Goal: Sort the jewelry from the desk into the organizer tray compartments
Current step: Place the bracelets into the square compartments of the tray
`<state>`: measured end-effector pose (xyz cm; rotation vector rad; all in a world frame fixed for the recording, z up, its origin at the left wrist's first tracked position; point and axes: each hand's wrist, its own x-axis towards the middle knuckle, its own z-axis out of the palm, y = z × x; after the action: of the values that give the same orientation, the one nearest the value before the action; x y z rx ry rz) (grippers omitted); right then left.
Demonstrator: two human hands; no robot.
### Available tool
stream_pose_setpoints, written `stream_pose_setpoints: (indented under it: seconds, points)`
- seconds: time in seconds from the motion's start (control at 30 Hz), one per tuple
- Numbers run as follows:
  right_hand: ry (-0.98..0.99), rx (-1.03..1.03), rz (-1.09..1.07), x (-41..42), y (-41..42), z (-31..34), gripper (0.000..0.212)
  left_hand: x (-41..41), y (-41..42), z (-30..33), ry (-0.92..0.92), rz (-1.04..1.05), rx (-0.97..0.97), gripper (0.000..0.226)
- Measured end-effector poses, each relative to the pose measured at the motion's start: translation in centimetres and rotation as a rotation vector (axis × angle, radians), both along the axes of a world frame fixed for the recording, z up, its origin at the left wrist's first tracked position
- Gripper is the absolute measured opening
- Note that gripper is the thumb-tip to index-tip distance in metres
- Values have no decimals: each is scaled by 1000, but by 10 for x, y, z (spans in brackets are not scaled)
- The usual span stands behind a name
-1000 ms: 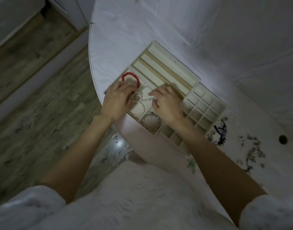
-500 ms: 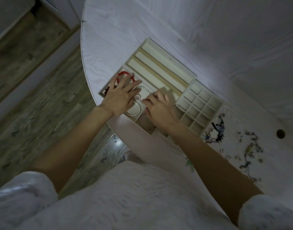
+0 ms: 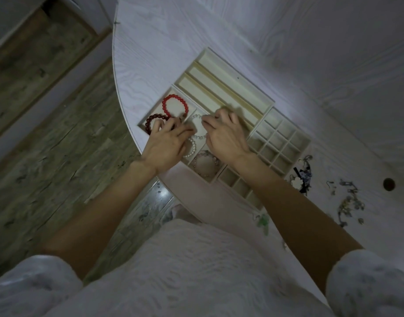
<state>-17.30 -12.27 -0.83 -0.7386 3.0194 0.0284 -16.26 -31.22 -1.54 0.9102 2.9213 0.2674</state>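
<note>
— Looking down, we see both hands over the cream wooden organizer tray [image 3: 268,104] at the rounded edge of the white wood-grain desk [image 3: 219,26]. Our left hand [image 3: 166,145] lies with its fingers bent over the near-left compartments, fingertips by the dark maroon beaded bracelet [image 3: 153,121]; whether it pinches anything, we cannot tell

— And our right hand [image 3: 226,136]?

— Its fingers curl down onto the pale clear-bead bracelet [image 3: 197,117] in the middle compartment, apparently pinching it, though the fingertips hide the contact. The bright red beaded bracelet [image 3: 175,106] shares a compartment with the maroon one, the white pearl bracelet [image 3: 191,148] sits under our left hand, and a pinkish bead bracelet [image 3: 205,164] fills the compartment nearest us

— So what can go wrong?

— We judge the beads are slippery; if we let go of the pale bracelet while it straddles a divider, it may slump into the pearl compartment and mix the sorts. Our left fingers could also snag the maroon strand as they lift and drag it out

— And the tray?

— It lies close to the desk edge, so a sideways push could nudge it toward the floor. The loose tangle of small jewelry [image 3: 347,202] at the desk's right remains unsorted, and our forearm passing near it could sweep pieces off
</note>
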Motion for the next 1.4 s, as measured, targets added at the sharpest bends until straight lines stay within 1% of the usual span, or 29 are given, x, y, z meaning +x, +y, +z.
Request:
stream_pose_setpoints:
  seconds: [0.07,0.17,0.33,0.53,0.63,0.7,0.77,0.87,1.0,1.1,1.17,1.2,1.27,1.3,1.37,1.4]
  points:
    - [1,27,2,1,0,0,30,1,0,1,-6,4,2,47]
    - [-10,10,-16,3,-1,-1,33,1,1,2,-21,13,-3,48]
    - [-52,13,-24,3,-1,1,36,2,4,6,3,26,13,47]
    - [-80,46,6,2,0,4,38,-12,7,3,54,-45,-106,45]
    - [-96,44,12,2,1,3,40,-12,9,1,79,-28,-61,43]
    - [-91,25,6,3,1,3,41,-9,9,-1,63,-17,-36,44]
    - [-98,-24,-12,4,1,3,41,-7,7,-4,27,0,-11,45]
    - [-96,-207,-69,8,6,8,41,-4,7,-3,21,39,83,43]
    - [-24,-445,-241,45,44,31,44,12,25,8,28,110,340,37]
    - [21,-478,-404,101,85,48,36,41,62,24,-73,77,566,34]
    - [-27,-471,-552,145,111,53,34,64,93,34,-152,-23,679,29]
    - [-65,-462,-636,167,123,56,33,74,110,37,-220,-80,716,28]
    - [-127,-422,-791,206,145,56,26,92,144,45,-401,-169,719,30]
    - [-140,-399,-865,225,156,55,22,102,162,47,-524,-215,693,30]
    - [-135,-353,-979,256,175,49,19,118,197,50,-778,-289,591,28]
    - [-133,-325,-1030,271,185,44,22,127,216,49,-840,-342,512,27]
